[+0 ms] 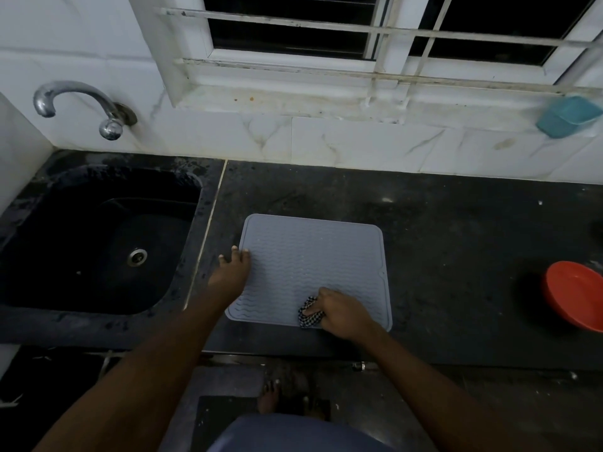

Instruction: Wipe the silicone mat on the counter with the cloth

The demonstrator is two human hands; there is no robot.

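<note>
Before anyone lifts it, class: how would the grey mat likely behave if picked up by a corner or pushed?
Probably floppy: the mat is thin and lies flat on the counter. It may slide when rubbed: the left hand presses its edge while the right hand grips the cloth on it. Seems light, not fragile.

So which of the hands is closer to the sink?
The left. The left hand presses the left edge of the mat, just right of the sink; the right hand grips the cloth at the mat's front edge, farther away.
</note>
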